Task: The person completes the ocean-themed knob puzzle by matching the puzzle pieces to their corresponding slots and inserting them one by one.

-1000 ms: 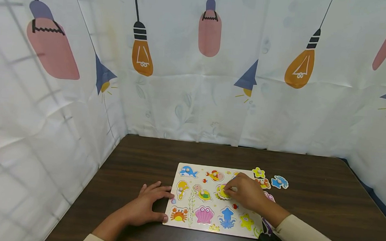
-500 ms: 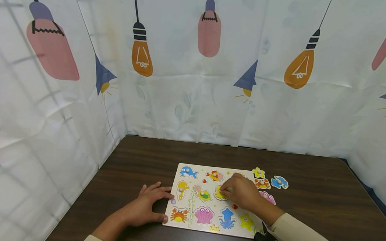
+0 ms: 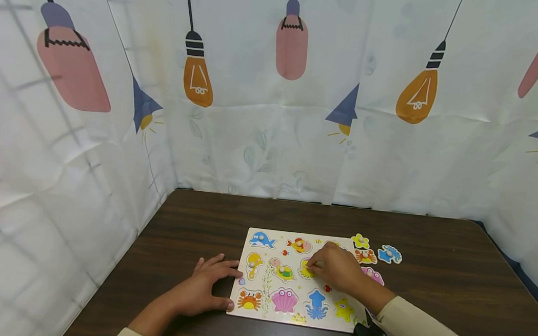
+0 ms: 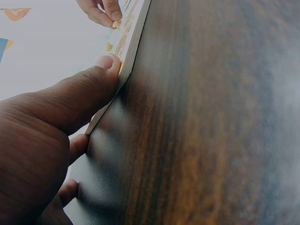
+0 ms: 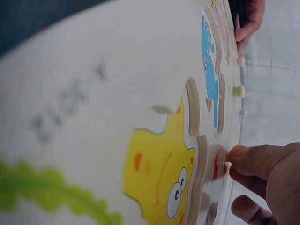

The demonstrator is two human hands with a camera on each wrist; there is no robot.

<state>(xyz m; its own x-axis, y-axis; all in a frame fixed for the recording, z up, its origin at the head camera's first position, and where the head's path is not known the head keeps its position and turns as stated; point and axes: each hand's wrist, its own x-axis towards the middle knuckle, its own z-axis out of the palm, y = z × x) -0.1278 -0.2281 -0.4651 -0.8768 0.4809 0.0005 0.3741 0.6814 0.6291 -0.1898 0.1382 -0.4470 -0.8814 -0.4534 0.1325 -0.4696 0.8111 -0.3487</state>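
Observation:
A pale wooden puzzle board (image 3: 265,311) with printed sea animals lies on the dark table. My right hand (image 3: 337,267) is over its right half, thumb and finger pinching the small knob (image 5: 227,167) of a yellow spiky puzzle piece (image 3: 306,271). That piece lies in its spot beside the turtle piece (image 3: 283,270), partly covered by the fingers. My left hand (image 3: 203,287) rests at the board's left edge with fingers spread; its thumb (image 4: 105,65) touches the near corner. Knobbed whale (image 3: 263,239), fish (image 3: 299,245) and seahorse (image 3: 253,264) pieces sit in the board.
Loose pieces lie right of the board: a yellow star (image 3: 360,241), an orange crab (image 3: 366,256), a blue piece (image 3: 389,254) and a pink shell (image 3: 373,276). Crab, shell, squid (image 3: 316,304) and starfish (image 3: 344,310) recesses line the near row. A patterned curtain (image 3: 270,147) stands behind the table.
My right hand has shifted slightly left with the yellow spiky piece, which has gone from lying askew to sitting in its spot. Over the last half second it stays still. My left hand keeps its place.

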